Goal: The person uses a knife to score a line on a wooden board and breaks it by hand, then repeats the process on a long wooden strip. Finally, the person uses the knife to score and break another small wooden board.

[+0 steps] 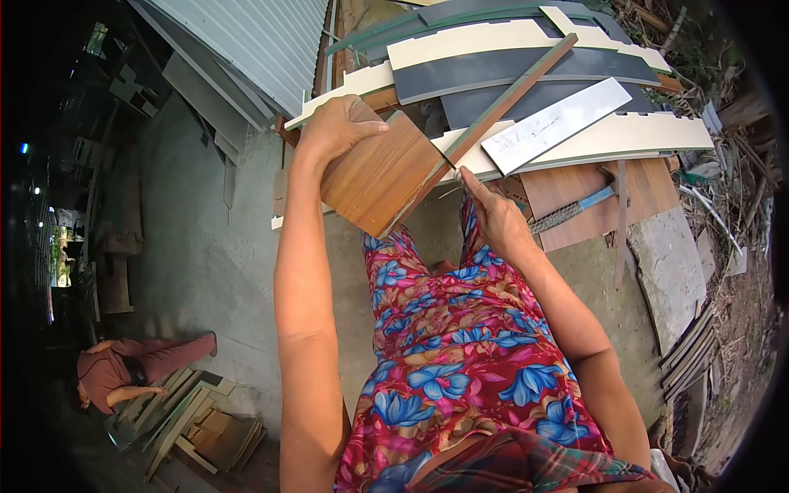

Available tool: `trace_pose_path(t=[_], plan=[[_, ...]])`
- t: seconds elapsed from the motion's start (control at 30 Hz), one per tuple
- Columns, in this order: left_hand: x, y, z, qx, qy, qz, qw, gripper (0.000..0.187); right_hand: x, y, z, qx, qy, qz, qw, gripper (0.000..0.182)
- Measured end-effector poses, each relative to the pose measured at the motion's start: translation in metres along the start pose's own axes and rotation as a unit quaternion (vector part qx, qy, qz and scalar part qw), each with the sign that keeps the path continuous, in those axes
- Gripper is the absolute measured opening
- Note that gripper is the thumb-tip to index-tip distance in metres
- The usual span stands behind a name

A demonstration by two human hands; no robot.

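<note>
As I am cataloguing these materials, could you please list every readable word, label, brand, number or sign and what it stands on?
No text can be read anywhere in the picture.
The white strip bears faint dark marks, too blurred to tell whether they are writing.

Has stacked cream and grey boards (468,43) bearing a white panel (555,123), plus wood-grain board (552,182) bearing a hammer (575,207).

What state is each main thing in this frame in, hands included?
Wood-grain board: held in hand.
Left hand: gripping that board's edge.
Right hand: index finger extended near the board; grip contents unclear.
Wooden strip: lying diagonally across panels.
White strip: lying flat, marked.
Hammer: lying down.
</note>
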State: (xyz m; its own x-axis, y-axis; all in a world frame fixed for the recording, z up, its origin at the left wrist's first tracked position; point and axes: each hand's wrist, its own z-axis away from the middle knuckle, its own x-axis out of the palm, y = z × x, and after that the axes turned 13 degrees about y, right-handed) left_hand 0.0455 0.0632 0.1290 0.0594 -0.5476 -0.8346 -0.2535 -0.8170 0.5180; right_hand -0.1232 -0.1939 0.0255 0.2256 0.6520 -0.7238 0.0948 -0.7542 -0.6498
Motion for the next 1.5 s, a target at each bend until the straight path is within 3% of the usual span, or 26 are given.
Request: trace_pose_path(t=[0.17, 0.27, 0.47, 0.67, 0.77, 0.93, 1.27, 1.47, 1.5], plan=[[-0.025, 0.054, 0.017, 0.032, 0.037, -0.163, 0.985, 0.044, 0.018, -0.018, -0.017, -0.018, 0.005, -0.022, 1.000, 0.054], [-0.029, 0.056, 0.034, 0.056, 0.079, -0.196, 0.976, 0.036, 0.037, -0.022, -0.026, -0.020, -0.004, -0.042, 0.999, 0.056], [-0.046, 0.024, 0.059, 0.037, 0.089, -0.144, 0.985, 0.037, 0.058, -0.036, -0.017, -0.050, -0.047, -0.052, 0.996, 0.059], [-0.072, 0.020, 0.099, -0.069, 0.058, -0.137, 0.987, 0.038, 0.066, -0.057, -0.004, -0.078, -0.122, -0.045, 0.988, 0.070], [-0.072, 0.011, 0.112, -0.075, 0.085, -0.141, 0.983, 0.039, 0.070, -0.062, -0.002, -0.086, -0.134, -0.043, 0.986, 0.069], [-0.067, 0.013, 0.111, -0.075, 0.101, -0.153, 0.980, 0.039, 0.065, -0.059, -0.012, -0.106, -0.090, -0.068, 0.988, 0.055], [-0.039, 0.029, 0.058, 0.028, 0.107, -0.161, 0.981, 0.040, 0.041, -0.043, -0.035, -0.024, -0.056, -0.028, 0.998, 0.052], [-0.043, 0.037, 0.051, -0.004, 0.063, -0.194, 0.979, 0.045, 0.038, -0.044, -0.039, -0.005, -0.055, -0.003, 0.998, 0.052], [-0.044, 0.037, 0.057, 0.006, 0.093, -0.188, 0.978, 0.045, 0.038, -0.044, -0.038, -0.001, -0.057, -0.002, 0.998, 0.052]])
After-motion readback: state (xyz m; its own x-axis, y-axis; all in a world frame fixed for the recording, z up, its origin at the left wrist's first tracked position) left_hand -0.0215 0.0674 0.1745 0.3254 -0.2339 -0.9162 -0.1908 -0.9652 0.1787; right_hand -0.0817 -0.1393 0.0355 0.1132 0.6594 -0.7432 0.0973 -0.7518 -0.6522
